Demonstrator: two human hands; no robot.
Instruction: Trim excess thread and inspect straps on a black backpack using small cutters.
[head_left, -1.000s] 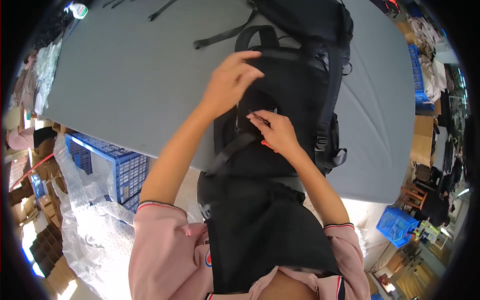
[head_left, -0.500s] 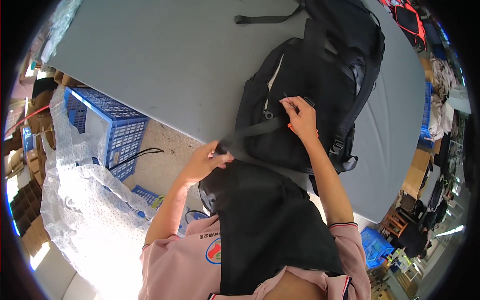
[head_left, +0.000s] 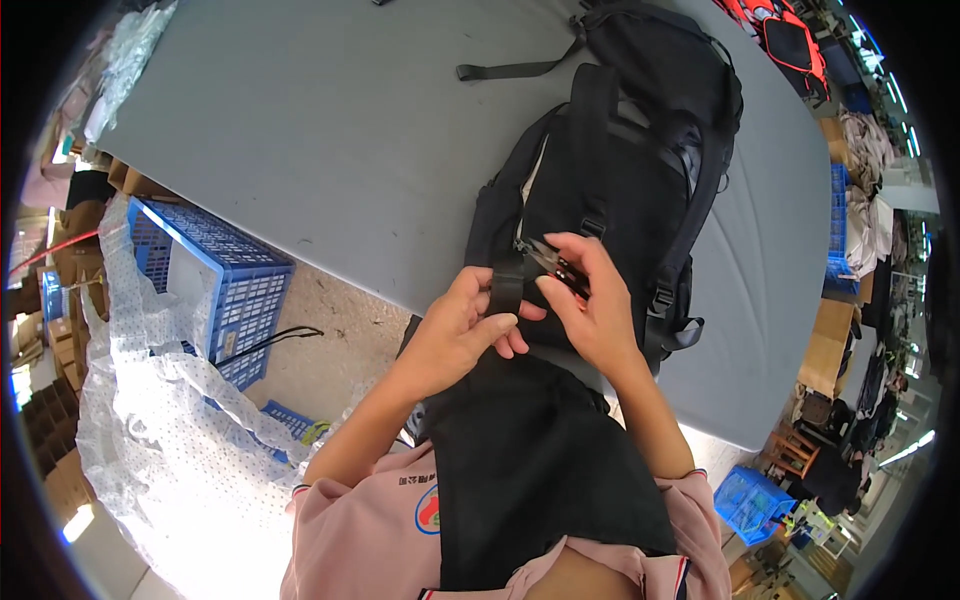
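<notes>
A black backpack (head_left: pixel 560 215) lies on the grey-covered table (head_left: pixel 330 130), with a pale zipper line along its left side. My left hand (head_left: pixel 455 335) is closed around a black webbing strap (head_left: pixel 507 287) at the near left edge of the bag, thumb pressed against it. Just to the right, my right hand (head_left: pixel 600 305) grips a small pair of thread snips (head_left: pixel 545 255). Their metal tips point left, near the strap and the end of the zipper. Whether the blades touch anything I cannot tell.
Another black bag (head_left: pixel 655 60) with a loose strap lies beyond. A red and black bag (head_left: pixel 790 45) sits at the far right. Left of the table stand a blue plastic crate (head_left: pixel 250 290) and white dotted wrapping (head_left: pixel 170 400). A second blue crate (head_left: pixel 750 503) is at lower right.
My left hand has moved right and drawn closer to my right hand, raising the strap's end. My right hand has come lower, with the snips now pointing at the strap.
</notes>
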